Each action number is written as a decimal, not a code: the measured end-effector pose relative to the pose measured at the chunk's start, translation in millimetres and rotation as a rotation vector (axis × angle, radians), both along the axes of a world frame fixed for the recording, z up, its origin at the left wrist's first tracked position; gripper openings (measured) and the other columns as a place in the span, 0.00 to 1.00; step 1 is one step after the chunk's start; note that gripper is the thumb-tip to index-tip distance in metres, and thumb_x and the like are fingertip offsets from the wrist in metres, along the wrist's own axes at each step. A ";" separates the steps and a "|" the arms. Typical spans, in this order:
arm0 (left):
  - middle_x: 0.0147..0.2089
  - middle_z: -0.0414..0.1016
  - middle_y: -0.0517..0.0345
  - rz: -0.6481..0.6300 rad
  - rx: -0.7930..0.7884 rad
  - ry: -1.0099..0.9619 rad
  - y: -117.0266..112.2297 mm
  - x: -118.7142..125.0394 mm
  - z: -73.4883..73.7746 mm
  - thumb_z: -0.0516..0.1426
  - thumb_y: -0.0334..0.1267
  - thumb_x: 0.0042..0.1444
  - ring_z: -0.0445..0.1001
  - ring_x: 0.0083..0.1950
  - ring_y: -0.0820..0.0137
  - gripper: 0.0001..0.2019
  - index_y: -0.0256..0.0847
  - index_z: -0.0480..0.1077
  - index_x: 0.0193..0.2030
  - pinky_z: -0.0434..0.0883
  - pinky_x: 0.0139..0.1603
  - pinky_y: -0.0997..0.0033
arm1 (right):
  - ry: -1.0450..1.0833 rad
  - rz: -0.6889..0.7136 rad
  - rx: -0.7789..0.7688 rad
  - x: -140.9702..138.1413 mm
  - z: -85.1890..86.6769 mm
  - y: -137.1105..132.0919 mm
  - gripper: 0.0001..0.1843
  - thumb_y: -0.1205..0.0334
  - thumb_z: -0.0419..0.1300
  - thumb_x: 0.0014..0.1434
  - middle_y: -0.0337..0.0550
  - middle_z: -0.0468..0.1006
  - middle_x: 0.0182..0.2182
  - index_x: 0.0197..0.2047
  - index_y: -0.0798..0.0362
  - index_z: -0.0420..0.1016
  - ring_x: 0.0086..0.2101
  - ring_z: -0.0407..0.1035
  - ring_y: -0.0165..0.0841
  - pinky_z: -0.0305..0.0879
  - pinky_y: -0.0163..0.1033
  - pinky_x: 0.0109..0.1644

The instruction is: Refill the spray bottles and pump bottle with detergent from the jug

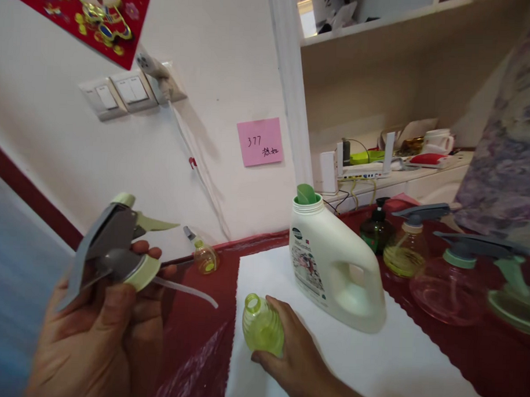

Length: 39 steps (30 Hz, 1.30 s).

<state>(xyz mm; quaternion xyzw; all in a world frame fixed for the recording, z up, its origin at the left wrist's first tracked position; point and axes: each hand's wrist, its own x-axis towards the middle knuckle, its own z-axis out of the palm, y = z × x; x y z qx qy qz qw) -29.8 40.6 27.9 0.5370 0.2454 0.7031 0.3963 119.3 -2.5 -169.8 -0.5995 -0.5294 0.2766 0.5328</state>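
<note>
My left hand (108, 332) grips a grey and pale green spray-bottle head (116, 239), raised at the left, its clear dip tube (187, 291) sticking out to the right. Over the white sheet (262, 268), my right hand (298, 350) is closed round a small ribbed yellow-green bottle (263, 329). That bottle's neck is uncovered and tilts toward the upper left. To its right stands a large pale detergent jug (336, 264), with a green spout showing in its open mouth. Whether the small bottle touches the sheet, I cannot tell.
A small yellow-green bottle (205, 258) sits by the wall. At right are a dark pump bottle (377, 225), a yellow-tinted spray bottle (404, 249), a pink spray bottle (448, 286) and a green one (516, 300). A white router (364, 167) stands on the shelf behind.
</note>
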 end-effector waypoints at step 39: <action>0.54 0.81 0.57 -0.180 -0.282 0.174 25.6 30.3 -158.7 0.70 0.48 0.55 0.79 0.53 0.65 0.24 0.51 0.72 0.57 0.76 0.52 0.73 | -0.057 0.013 -0.014 0.0 -1.6 1.0 0.53 0.64 0.69 0.47 0.61 0.60 0.71 0.73 0.61 0.54 0.69 0.54 0.50 0.53 0.57 0.74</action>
